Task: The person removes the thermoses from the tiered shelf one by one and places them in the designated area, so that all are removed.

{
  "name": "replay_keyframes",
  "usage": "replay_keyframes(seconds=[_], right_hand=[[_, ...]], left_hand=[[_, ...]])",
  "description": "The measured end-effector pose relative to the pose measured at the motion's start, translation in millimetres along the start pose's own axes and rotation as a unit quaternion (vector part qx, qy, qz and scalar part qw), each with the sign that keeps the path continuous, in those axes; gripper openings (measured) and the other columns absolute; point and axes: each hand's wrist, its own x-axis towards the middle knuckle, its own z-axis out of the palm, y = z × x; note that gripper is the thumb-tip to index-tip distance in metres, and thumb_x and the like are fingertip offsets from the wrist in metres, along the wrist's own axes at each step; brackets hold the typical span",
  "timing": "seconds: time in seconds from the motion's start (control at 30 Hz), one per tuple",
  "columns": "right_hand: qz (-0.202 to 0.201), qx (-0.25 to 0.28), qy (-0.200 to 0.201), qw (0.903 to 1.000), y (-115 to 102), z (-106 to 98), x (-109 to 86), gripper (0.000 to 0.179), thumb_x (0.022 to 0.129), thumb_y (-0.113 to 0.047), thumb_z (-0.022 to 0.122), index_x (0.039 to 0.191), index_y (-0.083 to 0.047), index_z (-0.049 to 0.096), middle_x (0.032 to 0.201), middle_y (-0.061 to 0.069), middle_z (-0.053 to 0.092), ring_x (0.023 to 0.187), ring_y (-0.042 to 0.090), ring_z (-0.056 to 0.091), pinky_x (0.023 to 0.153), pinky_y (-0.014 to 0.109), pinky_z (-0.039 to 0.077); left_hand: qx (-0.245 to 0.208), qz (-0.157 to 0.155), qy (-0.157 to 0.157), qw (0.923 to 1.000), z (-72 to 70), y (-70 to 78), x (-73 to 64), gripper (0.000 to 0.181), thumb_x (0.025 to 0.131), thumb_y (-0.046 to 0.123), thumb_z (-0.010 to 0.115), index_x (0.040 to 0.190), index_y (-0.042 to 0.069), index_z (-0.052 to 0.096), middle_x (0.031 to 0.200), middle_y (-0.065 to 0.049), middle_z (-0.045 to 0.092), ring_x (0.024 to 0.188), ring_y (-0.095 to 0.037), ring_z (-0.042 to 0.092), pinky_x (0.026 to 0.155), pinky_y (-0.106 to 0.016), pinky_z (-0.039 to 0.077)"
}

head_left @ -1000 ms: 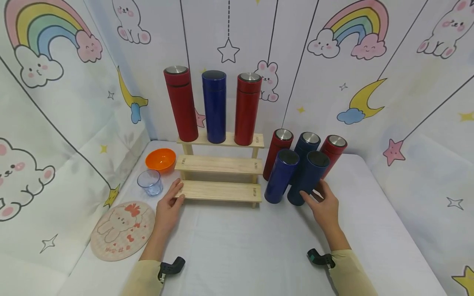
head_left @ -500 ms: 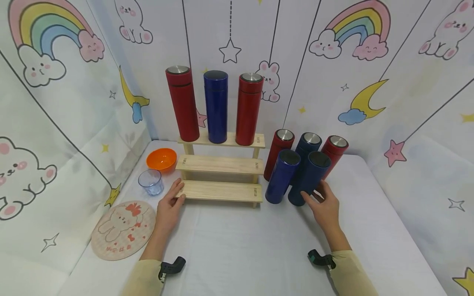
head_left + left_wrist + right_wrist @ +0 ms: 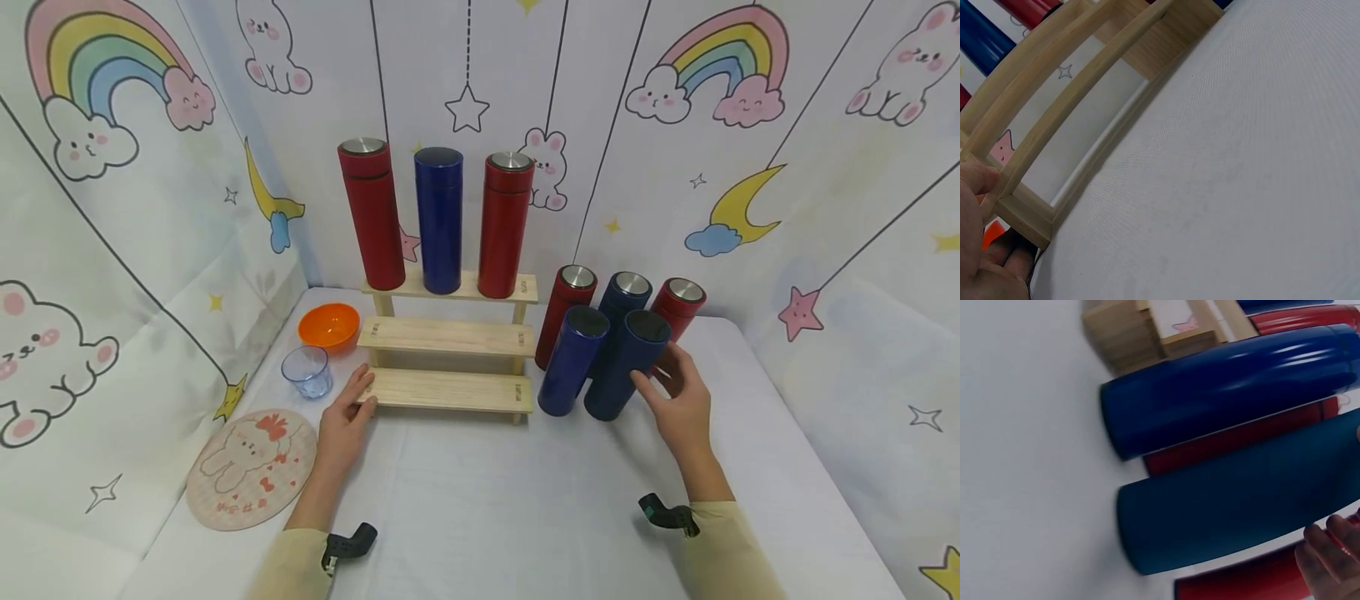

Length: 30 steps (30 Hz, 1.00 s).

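Observation:
My left hand [image 3: 345, 425] grips the left end of the three-step wooden shelf [image 3: 448, 389] at its lowest board; the left wrist view shows the thumb [image 3: 979, 178] over the board and fingers around the leg. My right hand [image 3: 682, 408] is beside a dark teal-blue thermos [image 3: 624, 371], standing at the front right. Its thumb overlaps the bottle's side, its fingers reach along the right flank, and in the right wrist view fingertips [image 3: 1313, 534] lie right at the bottle's edge. A glossy blue thermos [image 3: 570, 362] stands just left of it.
On the top board stand red [image 3: 372, 217], blue [image 3: 439, 221] and red thermoses [image 3: 506, 225]. Behind the front bottles are two red ones [image 3: 566, 308] and a dark blue one [image 3: 628, 292]. An orange bowl [image 3: 330, 327], a clear glass [image 3: 307, 372] and a round bunny mat [image 3: 251, 471] lie left.
My right hand has shifted up and right along the dark teal-blue thermos, its thumb now higher and overlapping less of it. The bottles and my left hand on the shelf have stayed put.

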Motion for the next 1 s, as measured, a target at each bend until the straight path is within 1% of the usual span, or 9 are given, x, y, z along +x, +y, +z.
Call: replay_keyframes(seconds=[0.03,0.13,0.2,0.4,0.63,0.73,0.87,1.0], right_hand=[[-0.006,-0.001,0.001,1.0000,-5.1,-2.1,3.1,0.066,0.095,0.005,0.080,0.156,-0.001,0.053,0.137,0.019,0.066,0.122,0.005,0.062,0.111,0.029,0.051],[-0.016,-0.008,0.003,0.9998,0.8,-8.0,13.8,0.070,0.095,0.005,0.081,0.158,-0.008,0.053,0.141,0.013,0.065,0.127,0.006,0.062,0.111,0.027,0.049],[-0.024,-0.005,0.001,0.9997,-3.2,-12.6,20.0,0.071,0.094,0.004,0.081,0.158,-0.011,0.054,0.142,0.011,0.065,0.130,0.007,0.062,0.111,0.026,0.049],[-0.041,0.012,0.000,0.9991,-20.4,-23.8,33.9,0.069,0.095,0.005,0.080,0.158,-0.009,0.054,0.144,0.015,0.065,0.132,0.013,0.063,0.111,0.026,0.048],[-0.053,0.015,-0.002,0.9985,-33.1,-29.9,45.5,0.066,0.096,0.005,0.078,0.156,-0.007,0.056,0.145,0.018,0.065,0.133,0.021,0.064,0.111,0.025,0.048],[-0.062,0.010,-0.004,0.9980,-39.3,-31.9,51.8,0.064,0.096,0.004,0.079,0.155,-0.007,0.057,0.145,0.017,0.066,0.133,0.021,0.064,0.111,0.025,0.048],[-0.073,0.008,0.004,0.9973,-50.5,-34.5,62.4,0.062,0.097,0.002,0.079,0.154,-0.011,0.059,0.144,0.016,0.067,0.131,0.021,0.066,0.110,0.025,0.049],[-0.089,0.010,0.012,0.9959,-65.0,-33.5,73.4,0.060,0.097,0.002,0.078,0.153,-0.009,0.060,0.143,0.015,0.068,0.130,0.021,0.067,0.111,0.027,0.049]], left_hand=[[0.004,-0.002,0.000,1.0000,0.0,0.2,0.0,0.047,0.110,0.005,0.063,0.157,0.005,0.058,0.171,-0.002,0.042,0.158,-0.023,0.036,0.103,-0.007,0.042],[0.010,-0.005,-0.002,0.9999,-0.3,-0.3,0.1,0.047,0.111,0.007,0.062,0.158,0.007,0.057,0.172,-0.003,0.041,0.159,-0.022,0.035,0.103,-0.006,0.041],[0.012,-0.007,-0.003,0.9999,-0.6,-1.1,0.5,0.047,0.111,0.007,0.062,0.158,0.008,0.057,0.172,-0.002,0.041,0.159,-0.020,0.034,0.104,-0.006,0.040],[0.002,-0.005,-0.001,1.0000,-0.7,-2.7,0.9,0.047,0.110,0.005,0.062,0.157,0.007,0.057,0.172,0.000,0.041,0.159,-0.018,0.034,0.104,-0.007,0.041],[0.004,-0.011,-0.004,0.9999,-0.4,-2.2,0.4,0.048,0.111,0.006,0.062,0.158,0.008,0.057,0.172,0.000,0.041,0.159,-0.017,0.033,0.104,-0.007,0.041],[0.001,-0.009,-0.006,0.9999,-0.1,-2.0,0.1,0.047,0.111,0.007,0.062,0.158,0.008,0.057,0.172,0.000,0.041,0.159,-0.017,0.033,0.105,-0.007,0.040],[-0.004,-0.005,-0.005,1.0000,0.0,-0.7,-0.6,0.047,0.111,0.008,0.062,0.157,0.008,0.058,0.171,-0.001,0.041,0.159,-0.018,0.034,0.104,-0.006,0.040],[-0.004,-0.003,-0.005,1.0000,-0.5,0.7,-1.4,0.047,0.111,0.008,0.063,0.157,0.008,0.058,0.171,0.000,0.041,0.159,-0.019,0.034,0.103,-0.006,0.041]])
